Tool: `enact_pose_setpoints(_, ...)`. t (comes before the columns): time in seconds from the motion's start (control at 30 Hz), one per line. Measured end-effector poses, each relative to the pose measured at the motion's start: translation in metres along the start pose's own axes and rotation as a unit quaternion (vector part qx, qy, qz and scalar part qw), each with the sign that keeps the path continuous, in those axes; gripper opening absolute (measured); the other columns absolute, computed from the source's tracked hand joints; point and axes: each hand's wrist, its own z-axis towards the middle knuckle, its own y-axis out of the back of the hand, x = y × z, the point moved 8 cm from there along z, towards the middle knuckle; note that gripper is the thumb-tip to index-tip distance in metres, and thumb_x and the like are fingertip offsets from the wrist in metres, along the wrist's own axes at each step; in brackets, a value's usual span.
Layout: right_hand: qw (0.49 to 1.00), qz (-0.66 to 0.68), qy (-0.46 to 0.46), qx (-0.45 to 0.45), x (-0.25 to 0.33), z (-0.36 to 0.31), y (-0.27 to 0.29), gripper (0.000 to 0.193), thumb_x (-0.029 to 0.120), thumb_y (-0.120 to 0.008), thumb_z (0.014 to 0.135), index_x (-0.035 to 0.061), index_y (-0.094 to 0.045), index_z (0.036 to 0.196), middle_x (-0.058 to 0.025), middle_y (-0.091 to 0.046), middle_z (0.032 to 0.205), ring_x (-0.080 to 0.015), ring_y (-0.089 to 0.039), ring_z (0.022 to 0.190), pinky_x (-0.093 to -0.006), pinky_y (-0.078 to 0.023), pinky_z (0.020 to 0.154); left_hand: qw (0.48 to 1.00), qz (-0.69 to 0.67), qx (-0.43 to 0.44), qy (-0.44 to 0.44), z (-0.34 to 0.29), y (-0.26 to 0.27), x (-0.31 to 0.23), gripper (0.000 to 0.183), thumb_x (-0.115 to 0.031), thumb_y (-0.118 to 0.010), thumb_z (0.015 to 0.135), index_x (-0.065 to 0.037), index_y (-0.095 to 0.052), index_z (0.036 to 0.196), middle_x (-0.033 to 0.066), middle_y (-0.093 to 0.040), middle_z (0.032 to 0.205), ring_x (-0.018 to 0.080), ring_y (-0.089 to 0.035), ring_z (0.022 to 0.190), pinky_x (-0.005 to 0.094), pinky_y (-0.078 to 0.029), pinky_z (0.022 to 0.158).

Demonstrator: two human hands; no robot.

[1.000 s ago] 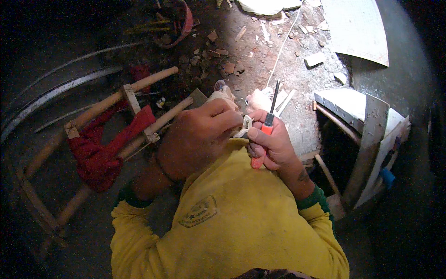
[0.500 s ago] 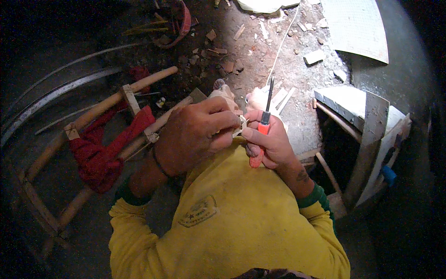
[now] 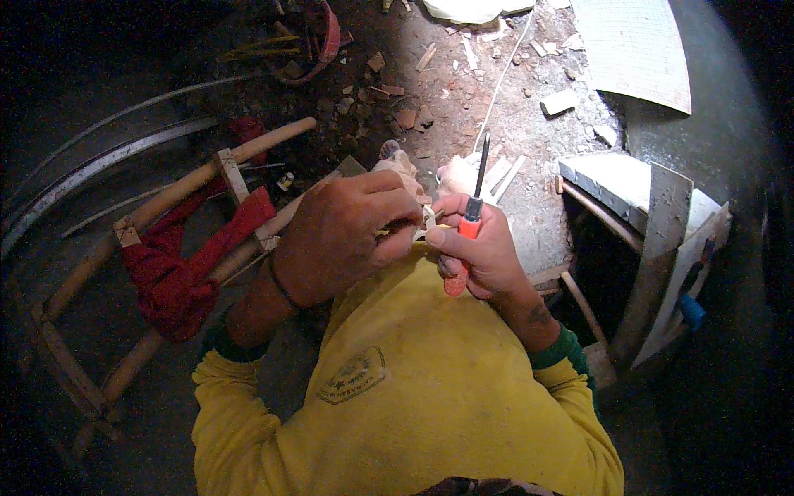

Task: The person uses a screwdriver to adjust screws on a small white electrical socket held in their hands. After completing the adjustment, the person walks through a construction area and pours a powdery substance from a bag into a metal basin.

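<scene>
My right hand is closed round a screwdriver with an orange-red handle, a black collar and a dark shaft pointing up and away. Between my two hands is a small white piece, looped or bent; its kind is too small to make out. The right thumb and forefinger rest against it. My left hand is closed in a pinch just left of that piece, its fingertips partly hidden behind its own knuckles. Both hands are close together in front of my yellow shirt.
A wooden ladder lies slanting at the left, with a red cloth draped over it. Rubble and wood scraps cover the floor ahead. A thin white cable runs there. Boards and a pale sheet stand at the right.
My left hand has shifted slightly and the white piece between the hands has turned a little. The screwdriver stays in my right hand, almost unmoved.
</scene>
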Motion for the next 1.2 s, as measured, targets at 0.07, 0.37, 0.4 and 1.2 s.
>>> enact_pose_setpoints(0.07,1.0,-0.009,0.002,-0.002,-0.001,0.001,0.0,0.034,0.013,-0.079,0.083,0.0024,-0.058,0.107,0.0,-0.06,0.07,-0.0065,-0.053,0.05,-0.02,-0.042,0.044,1.0,0.003,0.01,0.002,0.001,0.0,0.0,0.012,-0.012,-0.069,0.078,-0.005,-0.064,0.086,0.0107,-0.062,0.086,0.0306,-0.065,0.075,0.0396,-0.053,0.065)
enact_pose_setpoints(0.37,0.999,-0.035,-0.034,-0.008,-0.002,-0.004,0.006,0.031,0.012,-0.079,0.083,0.0033,-0.059,0.105,-0.0007,-0.06,0.071,-0.0074,-0.055,0.051,-0.0209,-0.043,0.042,0.996,-0.075,0.011,0.045,-0.004,-0.007,0.008,0.01,-0.01,-0.063,0.085,-0.004,-0.061,0.092,0.0142,-0.06,0.086,0.0327,-0.063,0.078,0.0396,-0.051,0.069)
enact_pose_setpoints(0.4,0.999,-0.045,-0.031,0.001,-0.001,-0.007,0.006,0.03,0.011,-0.078,0.083,0.0035,-0.06,0.105,-0.0007,-0.06,0.071,-0.0075,-0.056,0.051,-0.0208,-0.043,0.042,0.994,-0.098,0.018,0.048,-0.006,-0.011,0.008,0.009,-0.009,-0.062,0.087,-0.003,-0.06,0.094,0.0148,-0.06,0.086,0.0327,-0.063,0.079,0.0393,-0.051,0.071)
enact_pose_setpoints(1.2,0.725,-0.681,0.103,0.021,0.064,-0.123,-0.002,0.039,0.025,-0.072,0.086,0.0069,-0.063,0.12,-0.014,-0.068,0.098,-0.0278,-0.068,0.085,-0.0366,-0.055,0.074,0.984,-0.171,0.011,0.053,-0.025,-0.07,0.023,0.009,-0.01,-0.052,0.093,-0.002,-0.055,0.096,0.0232,-0.06,0.079,0.0431,-0.062,0.076,0.0492,-0.048,0.067)
